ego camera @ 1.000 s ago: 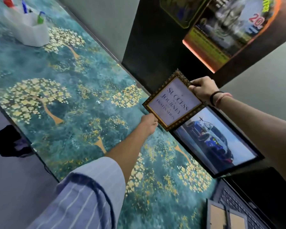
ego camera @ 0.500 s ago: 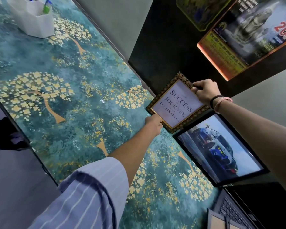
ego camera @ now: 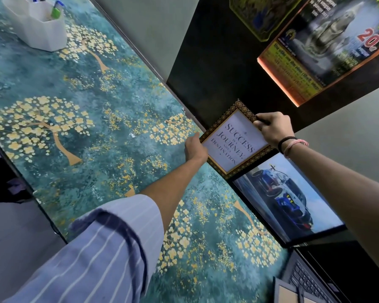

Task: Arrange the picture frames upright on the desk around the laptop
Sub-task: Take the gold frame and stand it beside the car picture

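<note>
A small gold-patterned quote frame [ego camera: 232, 143], reading "Success is a journey", stands upright at the back of the desk [ego camera: 92, 132] against the dark wall panel. My left hand [ego camera: 195, 148] grips its lower left edge and my right hand [ego camera: 274, 127] grips its top right corner. Beside it to the right leans a larger black car picture frame [ego camera: 293, 206], and the quote frame overlaps its near corner. The laptop [ego camera: 311, 278] shows only partly at the bottom right.
A white pen holder [ego camera: 37, 29] with markers stands at the far left of the desk. Posters [ego camera: 319, 47] hang on the dark wall panel. Another frame's back [ego camera: 291, 294] lies by the laptop's keyboard. The desk's front edge runs along the left.
Both hands have carried the quote frame back toward the wall and slightly down. It now stands closer to the car picture frame's corner.
</note>
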A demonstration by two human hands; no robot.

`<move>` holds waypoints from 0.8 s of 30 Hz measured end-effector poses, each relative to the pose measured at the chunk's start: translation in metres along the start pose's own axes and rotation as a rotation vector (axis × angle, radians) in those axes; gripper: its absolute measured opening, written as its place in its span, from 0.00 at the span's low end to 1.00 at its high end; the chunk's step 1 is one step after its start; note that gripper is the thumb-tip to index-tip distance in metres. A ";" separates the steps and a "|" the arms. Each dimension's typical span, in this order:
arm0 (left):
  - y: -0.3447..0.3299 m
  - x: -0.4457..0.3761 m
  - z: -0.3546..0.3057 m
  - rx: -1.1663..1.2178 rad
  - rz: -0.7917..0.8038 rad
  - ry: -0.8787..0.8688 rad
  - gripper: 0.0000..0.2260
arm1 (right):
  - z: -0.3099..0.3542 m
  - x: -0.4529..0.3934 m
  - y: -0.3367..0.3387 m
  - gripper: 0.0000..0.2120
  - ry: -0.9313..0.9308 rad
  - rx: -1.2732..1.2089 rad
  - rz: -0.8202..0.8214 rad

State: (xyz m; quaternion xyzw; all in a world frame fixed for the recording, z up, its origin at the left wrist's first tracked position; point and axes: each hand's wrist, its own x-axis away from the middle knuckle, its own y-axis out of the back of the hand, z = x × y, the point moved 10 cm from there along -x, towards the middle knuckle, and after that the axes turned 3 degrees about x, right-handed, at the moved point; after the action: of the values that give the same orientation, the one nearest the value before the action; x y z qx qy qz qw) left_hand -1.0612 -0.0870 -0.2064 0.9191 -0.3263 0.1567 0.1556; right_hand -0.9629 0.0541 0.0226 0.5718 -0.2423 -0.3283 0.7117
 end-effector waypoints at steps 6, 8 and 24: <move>-0.006 -0.018 -0.003 -0.021 0.047 -0.068 0.17 | 0.005 0.010 -0.003 0.19 0.161 0.345 -0.032; -0.006 -0.023 0.000 -0.034 0.036 -0.066 0.15 | 0.003 0.017 -0.006 0.19 0.170 0.475 -0.045; 0.002 -0.040 0.016 0.082 -0.020 -0.038 0.17 | 0.011 0.011 -0.017 0.23 0.087 0.339 -0.018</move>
State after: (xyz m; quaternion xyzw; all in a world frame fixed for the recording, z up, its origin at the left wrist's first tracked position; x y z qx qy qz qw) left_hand -1.0886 -0.0723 -0.2358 0.9307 -0.3133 0.1511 0.1130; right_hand -0.9664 0.0369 0.0083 0.6995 -0.2580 -0.2642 0.6118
